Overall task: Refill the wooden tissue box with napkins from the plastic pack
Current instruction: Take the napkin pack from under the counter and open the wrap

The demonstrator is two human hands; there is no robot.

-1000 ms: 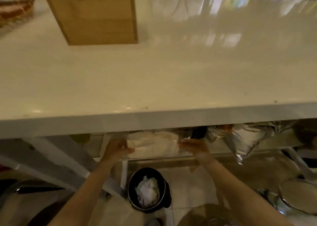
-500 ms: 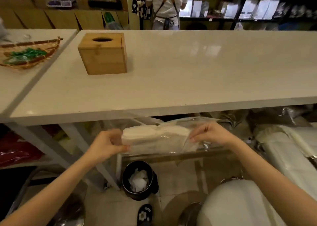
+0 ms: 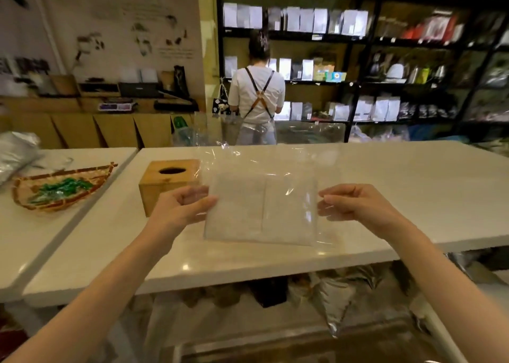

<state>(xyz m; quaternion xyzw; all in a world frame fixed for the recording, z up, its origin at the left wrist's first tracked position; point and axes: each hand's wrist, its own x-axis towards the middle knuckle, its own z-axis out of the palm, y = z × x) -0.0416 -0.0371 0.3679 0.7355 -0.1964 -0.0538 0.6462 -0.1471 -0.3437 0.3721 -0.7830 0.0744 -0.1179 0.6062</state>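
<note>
Raised from below the worktop edge, where it was half a second ago, the plastic pack (image 3: 261, 211) of napkins now hangs upright in the air above the white worktop (image 3: 385, 186), its flat face turned toward the camera. White napkins fill its lower part, and loose clear film rises empty above them. The left hand (image 3: 181, 211) holds the pack's left edge, thumb in front and fingers (image 3: 192, 194) curled behind the film. The right hand (image 3: 355, 205) pinches the right edge, its fingers bent round the plastic.

Just left of the pack and behind the left hand, the wooden tissue box (image 3: 168, 182) stands on the worktop with its oval top slot dark; no napkin shows through it. Further left, on a neighbouring worktop, lies a woven tray (image 3: 59, 189) with green items. A person in an apron (image 3: 257, 98) stands at the shelves beyond, back turned.

The step in hand looks like bringing the pack up to be opened; nothing has gone into the box yet. Next, I judge, the loose film must be parted and the stack drawn out, which needs one hand steadying the slippery pack.
</note>
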